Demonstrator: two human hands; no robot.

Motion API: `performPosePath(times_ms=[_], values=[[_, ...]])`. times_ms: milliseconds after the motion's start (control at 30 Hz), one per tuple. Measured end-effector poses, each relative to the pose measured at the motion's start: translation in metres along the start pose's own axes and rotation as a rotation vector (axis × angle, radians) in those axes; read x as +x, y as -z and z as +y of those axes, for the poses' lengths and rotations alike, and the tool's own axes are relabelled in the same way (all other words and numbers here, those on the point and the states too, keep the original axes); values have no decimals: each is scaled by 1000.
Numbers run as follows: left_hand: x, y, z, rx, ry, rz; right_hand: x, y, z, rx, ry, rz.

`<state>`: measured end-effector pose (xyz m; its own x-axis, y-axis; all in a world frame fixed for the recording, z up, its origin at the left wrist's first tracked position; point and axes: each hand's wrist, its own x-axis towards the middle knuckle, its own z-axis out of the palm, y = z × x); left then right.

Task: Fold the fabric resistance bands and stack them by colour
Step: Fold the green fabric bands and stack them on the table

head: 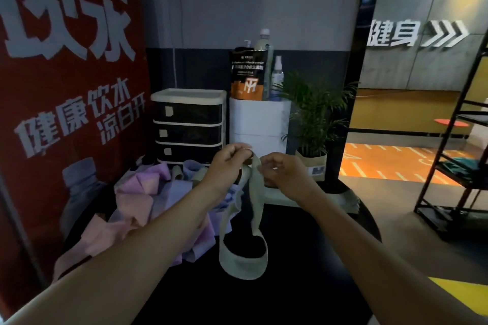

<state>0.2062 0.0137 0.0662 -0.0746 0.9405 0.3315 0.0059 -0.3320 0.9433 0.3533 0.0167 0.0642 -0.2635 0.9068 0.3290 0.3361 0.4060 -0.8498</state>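
Observation:
A pale green fabric band (244, 262) hangs as a loop over the dark table (303, 258). My left hand (229, 159) pinches its top end, and my right hand (280, 171) pinches the same top part just beside it. The loop's bottom touches or nearly touches the table. A loose pile of pink, purple and lilac bands (148, 200) lies on the left of the table, partly behind my left forearm. A folded pale green stack (346, 199) sits at the table's far right edge.
A black drawer unit (188, 124) and a white box (260, 124) with bottles and an orange pouch (248, 74) stand behind the table. A potted plant (314, 113) stands at the back right. A black metal rack (456, 155) is at the right, a red poster wall on the left.

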Motion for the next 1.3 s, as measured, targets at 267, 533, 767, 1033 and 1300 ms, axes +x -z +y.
performPosePath(times_ms=[267,533,767,1033,1300], values=[[-5,21,-23,419,11,-217,6,15,13,-83,42,105],[-13,50,-35,478,108,-182,4,31,28,84,-184,173],[-10,51,-36,112,288,-85,-9,33,42,1,-224,143],[-9,20,-23,-210,355,-120,-10,20,42,-205,-30,70],[-6,-1,-14,-224,313,-192,-14,10,15,-300,227,68]])
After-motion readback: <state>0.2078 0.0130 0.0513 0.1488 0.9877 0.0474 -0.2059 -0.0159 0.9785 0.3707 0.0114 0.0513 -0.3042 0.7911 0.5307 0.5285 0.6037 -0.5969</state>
